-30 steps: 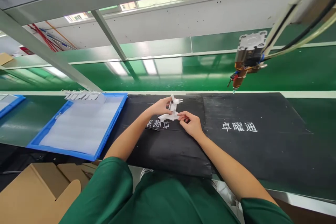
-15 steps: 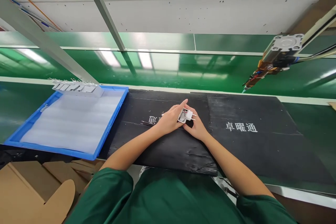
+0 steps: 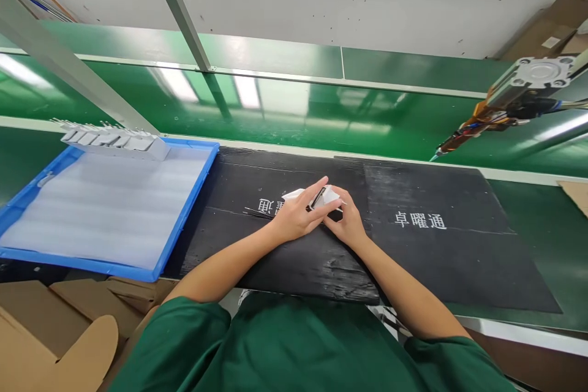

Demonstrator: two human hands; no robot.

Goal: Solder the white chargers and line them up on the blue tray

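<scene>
A small white plug adapter housing (image 3: 321, 197), its inside partly showing, sits between my two hands above the black mat. My left hand (image 3: 296, 215) grips it from the left, thumb and index finger stretched along and across it. From the right, my right hand (image 3: 348, 220) curls its fingers round the same housing. The fingers cover most of the plug end. Behind my left hand a flat white piece (image 3: 292, 195) shows; whether it lies on the mat I cannot tell. Thin dark wires (image 3: 258, 213) lie left of that hand.
A blue tray (image 3: 187, 211) lined with white foam (image 3: 105, 208) stands at left, a row of white plug adapters (image 3: 114, 141) at its back edge. A dispenser-like tool (image 3: 489, 113) hangs at right over the black mat (image 3: 441, 269). Cardboard (image 3: 41, 331) lies at lower left.
My left fingers have moved across the housing, covering the plug pins that showed before. More of the white piece behind that hand shows. The view has tipped down slightly.
</scene>
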